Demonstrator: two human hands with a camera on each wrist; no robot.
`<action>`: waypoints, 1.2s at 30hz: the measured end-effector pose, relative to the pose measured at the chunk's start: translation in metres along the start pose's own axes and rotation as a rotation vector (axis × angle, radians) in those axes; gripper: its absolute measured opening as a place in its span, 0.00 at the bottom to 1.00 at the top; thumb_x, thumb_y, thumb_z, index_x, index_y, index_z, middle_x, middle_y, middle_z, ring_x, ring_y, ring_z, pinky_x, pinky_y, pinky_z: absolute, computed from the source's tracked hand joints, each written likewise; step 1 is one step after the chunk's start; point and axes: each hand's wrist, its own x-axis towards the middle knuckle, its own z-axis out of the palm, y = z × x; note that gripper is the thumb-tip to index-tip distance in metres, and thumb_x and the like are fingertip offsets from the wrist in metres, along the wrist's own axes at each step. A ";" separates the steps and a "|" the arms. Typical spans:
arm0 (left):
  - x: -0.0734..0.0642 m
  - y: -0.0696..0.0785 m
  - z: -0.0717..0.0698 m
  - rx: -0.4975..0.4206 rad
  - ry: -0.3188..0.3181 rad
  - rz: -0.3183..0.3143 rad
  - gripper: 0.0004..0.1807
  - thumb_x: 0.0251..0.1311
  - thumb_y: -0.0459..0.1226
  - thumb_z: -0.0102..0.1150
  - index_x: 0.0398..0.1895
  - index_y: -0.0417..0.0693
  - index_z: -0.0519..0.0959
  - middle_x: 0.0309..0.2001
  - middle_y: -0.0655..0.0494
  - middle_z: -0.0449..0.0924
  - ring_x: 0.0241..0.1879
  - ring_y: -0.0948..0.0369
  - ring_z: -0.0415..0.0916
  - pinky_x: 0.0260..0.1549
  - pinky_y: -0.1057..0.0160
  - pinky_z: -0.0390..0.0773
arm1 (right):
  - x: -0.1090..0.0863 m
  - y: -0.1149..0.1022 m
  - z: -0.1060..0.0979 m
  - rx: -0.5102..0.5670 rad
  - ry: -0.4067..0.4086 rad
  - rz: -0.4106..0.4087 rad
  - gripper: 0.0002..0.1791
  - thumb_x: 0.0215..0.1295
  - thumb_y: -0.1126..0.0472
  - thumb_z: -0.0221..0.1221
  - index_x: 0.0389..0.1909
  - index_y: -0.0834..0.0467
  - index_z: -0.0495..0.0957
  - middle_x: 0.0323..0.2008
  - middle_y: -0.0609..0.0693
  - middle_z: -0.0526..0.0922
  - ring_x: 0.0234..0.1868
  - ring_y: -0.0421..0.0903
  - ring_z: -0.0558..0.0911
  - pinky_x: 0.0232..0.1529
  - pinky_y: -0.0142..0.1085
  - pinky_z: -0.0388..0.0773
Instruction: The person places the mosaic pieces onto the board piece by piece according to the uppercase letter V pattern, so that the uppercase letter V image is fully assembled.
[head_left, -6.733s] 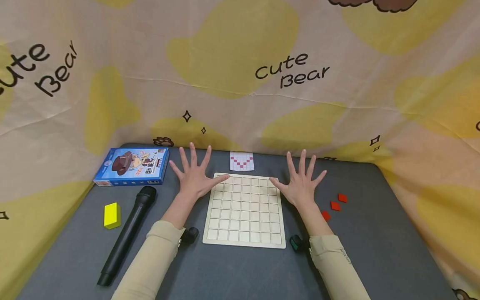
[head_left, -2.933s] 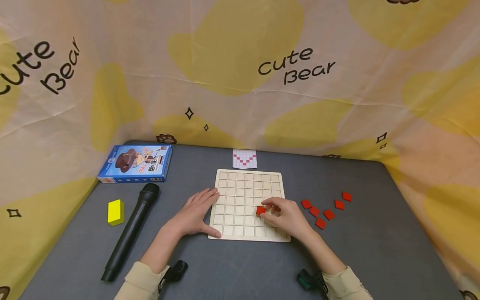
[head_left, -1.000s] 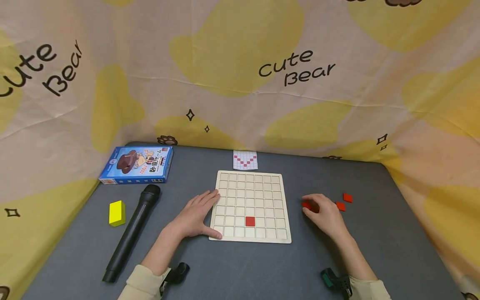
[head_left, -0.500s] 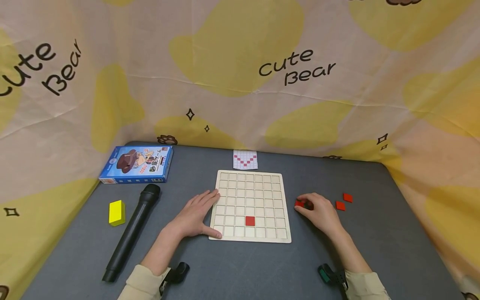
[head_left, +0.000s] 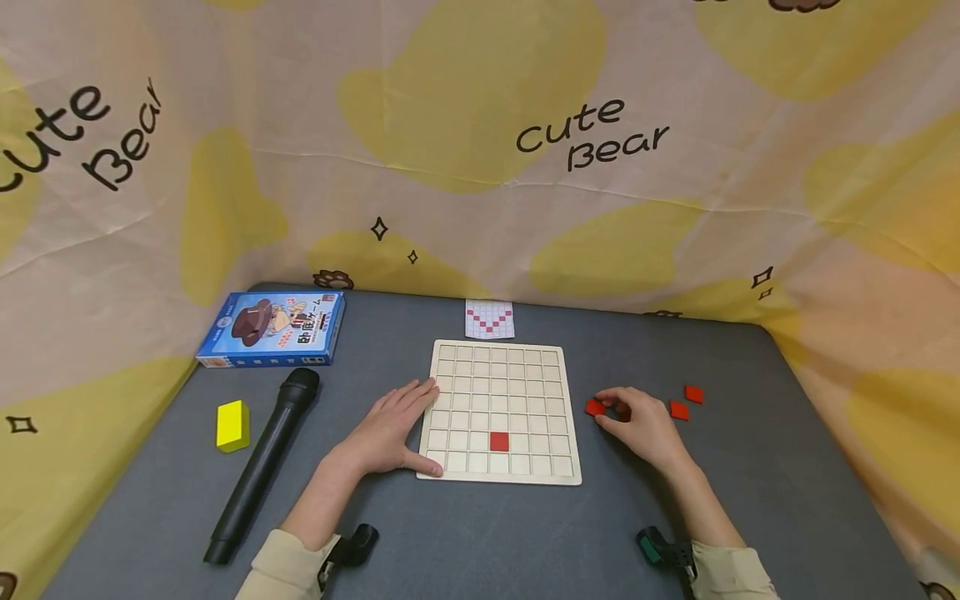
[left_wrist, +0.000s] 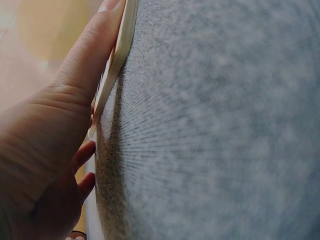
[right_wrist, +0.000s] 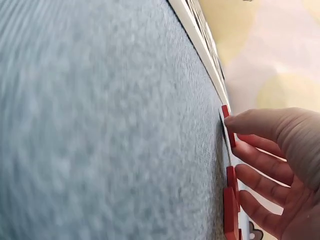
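A pale wooden grid board (head_left: 517,387) lies mid-table, with one red square tile (head_left: 498,442) in a cell of its second row from the front. My left hand (head_left: 386,429) rests along the board's left edge, its thumb (left_wrist: 87,50) on the near corner. To the right of the board, my right hand (head_left: 645,425) pinches another red tile (head_left: 595,407) between thumb and finger. More red tiles (right_wrist: 230,212) lie below the other fingers in the right wrist view, hidden by the hand in the head view. Two loose tiles (head_left: 678,410) lie farther right.
A paper card (head_left: 490,319) with a pink V-shaped pattern lies behind the board. On the left are a blue box (head_left: 273,329), a black microphone (head_left: 262,467) and a yellow block (head_left: 233,427). A printed cloth (head_left: 465,167) hangs along the table's back.
A red tile now sits in the board, and my right hand has gone back to the loose tiles. Over the last second it has brought one tile slightly left. My left hand stays put.
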 end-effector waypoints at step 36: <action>0.000 -0.002 0.002 -0.031 -0.003 -0.002 0.66 0.36 0.68 0.71 0.76 0.45 0.54 0.77 0.49 0.49 0.75 0.47 0.43 0.69 0.40 0.46 | 0.025 -0.102 0.064 0.351 -0.169 -0.141 0.15 0.56 0.63 0.69 0.46 0.55 0.84 0.36 0.45 0.82 0.32 0.42 0.77 0.33 0.31 0.75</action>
